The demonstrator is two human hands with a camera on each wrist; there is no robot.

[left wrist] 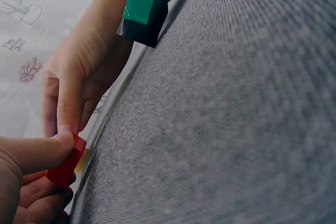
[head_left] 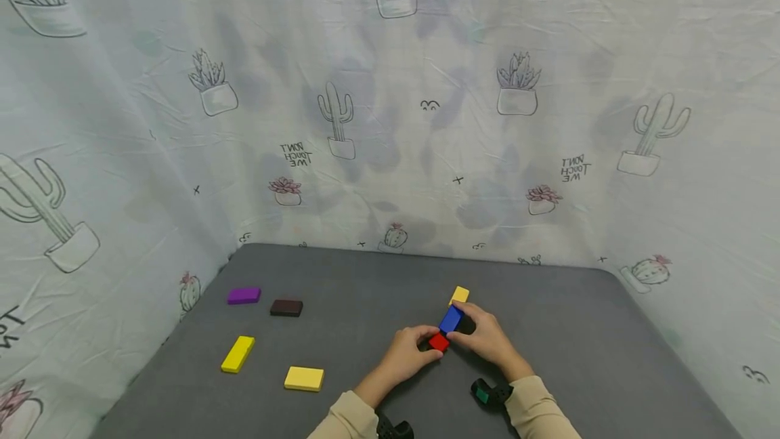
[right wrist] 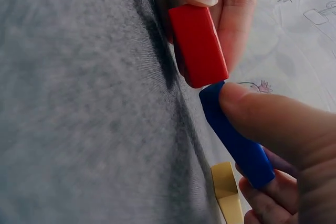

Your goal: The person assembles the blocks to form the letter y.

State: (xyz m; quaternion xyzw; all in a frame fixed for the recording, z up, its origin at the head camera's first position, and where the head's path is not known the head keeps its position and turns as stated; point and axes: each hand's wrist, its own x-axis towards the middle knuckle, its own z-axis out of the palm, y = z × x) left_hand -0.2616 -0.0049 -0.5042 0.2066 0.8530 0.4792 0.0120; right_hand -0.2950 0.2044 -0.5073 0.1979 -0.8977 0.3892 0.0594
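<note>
My left hand (head_left: 405,360) pinches a red block (head_left: 439,342) between thumb and fingers. Just beyond it, my right hand (head_left: 487,337) holds a blue block (head_left: 451,320) by its ends, thumb on the near side. In the right wrist view the lower end of the red block (right wrist: 199,45) meets the upper end of the blue block (right wrist: 236,135). A pale yellow block (head_left: 460,295) lies right behind the blue one, partly covered by the right fingertips. The left wrist view shows the red block (left wrist: 67,161) under the left thumb, with the blue block hidden there.
On the left of the grey table (head_left: 365,290) lie a purple block (head_left: 244,296), a dark brown block (head_left: 286,307), a bright yellow block (head_left: 237,354) and a light yellow block (head_left: 304,379). A cactus-printed curtain (head_left: 390,120) surrounds the table at the back and sides.
</note>
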